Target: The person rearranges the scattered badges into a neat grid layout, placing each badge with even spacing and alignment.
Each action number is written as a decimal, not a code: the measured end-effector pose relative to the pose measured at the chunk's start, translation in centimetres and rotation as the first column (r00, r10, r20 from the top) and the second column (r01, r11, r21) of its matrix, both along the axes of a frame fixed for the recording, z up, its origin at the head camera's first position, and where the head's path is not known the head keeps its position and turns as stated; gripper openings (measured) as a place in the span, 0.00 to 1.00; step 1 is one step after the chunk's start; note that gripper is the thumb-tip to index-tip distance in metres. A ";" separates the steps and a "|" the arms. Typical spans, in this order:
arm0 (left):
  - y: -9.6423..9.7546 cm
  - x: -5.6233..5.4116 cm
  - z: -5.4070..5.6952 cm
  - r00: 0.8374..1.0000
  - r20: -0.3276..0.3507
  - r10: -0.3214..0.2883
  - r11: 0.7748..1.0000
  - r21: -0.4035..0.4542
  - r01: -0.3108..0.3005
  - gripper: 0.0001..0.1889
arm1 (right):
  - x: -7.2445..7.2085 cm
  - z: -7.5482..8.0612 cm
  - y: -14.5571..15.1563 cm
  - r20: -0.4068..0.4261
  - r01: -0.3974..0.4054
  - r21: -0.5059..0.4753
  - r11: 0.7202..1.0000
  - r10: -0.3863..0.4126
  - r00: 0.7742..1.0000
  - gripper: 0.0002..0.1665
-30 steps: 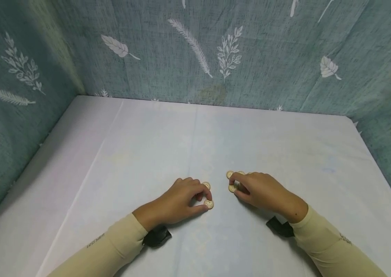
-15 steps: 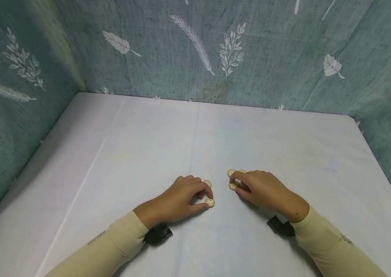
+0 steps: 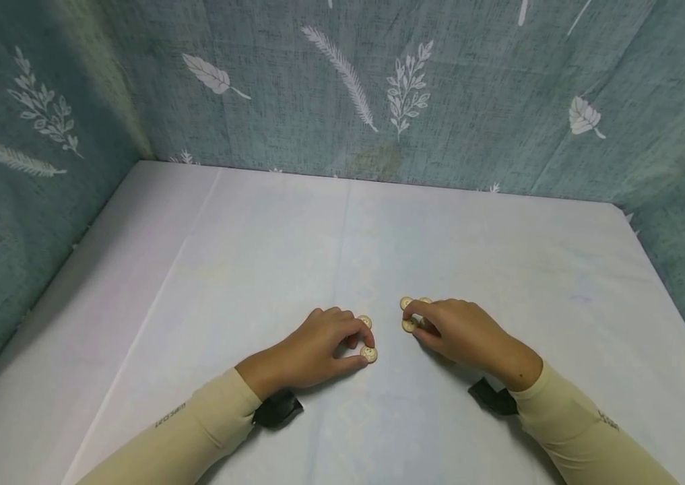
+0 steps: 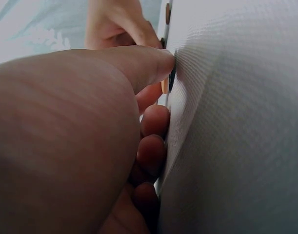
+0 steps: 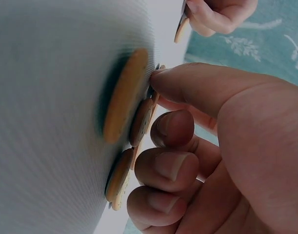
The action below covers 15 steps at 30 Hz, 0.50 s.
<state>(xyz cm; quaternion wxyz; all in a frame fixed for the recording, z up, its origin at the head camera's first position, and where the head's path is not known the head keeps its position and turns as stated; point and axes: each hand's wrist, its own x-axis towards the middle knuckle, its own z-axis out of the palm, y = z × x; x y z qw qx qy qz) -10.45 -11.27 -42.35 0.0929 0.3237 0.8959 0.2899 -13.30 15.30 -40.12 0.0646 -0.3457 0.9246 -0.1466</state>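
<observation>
My left hand is at the middle of the white cloth, thumb and forefinger pinching the edges of a round wooden button. Just beyond its forefinger lies a second button. To the right, my right hand holds another button between thumb and forefinger. Two more buttons show past its knuckles, partly covered by the hand. The right wrist view shows several buttons flat on the cloth beneath the curled fingers. In the left wrist view, the thumb hides most of the left hand's button.
White cloth with faint creases covers the table. Green leaf-patterned fabric hangs along the back and both sides. Dark wrist bands sit under both forearms, which wear beige sleeves.
The head view has shifted slightly. Both hands and the buttons keep nearly the same places on the cloth.
</observation>
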 end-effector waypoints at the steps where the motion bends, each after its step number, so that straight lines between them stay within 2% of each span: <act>1: 0.0 0.0 0.0 1.000 0.005 -0.002 1.000 -0.004 0.002 0.06 | 0.0 0.0 0.0 0.002 -0.002 0.002 1.000 0.002 1.000 0.12; 8: 0.0 -0.1 -0.1 1.000 -0.017 0.002 1.000 0.004 -0.002 0.06 | -0.1 -0.2 0.0 -0.038 -0.001 -0.006 1.000 0.001 0.999 0.11; 15: 0.0 -0.2 0.1 1.000 0.003 -0.002 1.000 -0.007 0.002 0.06 | -0.1 0.0 -0.1 -0.030 0.003 0.008 1.000 -0.003 1.000 0.10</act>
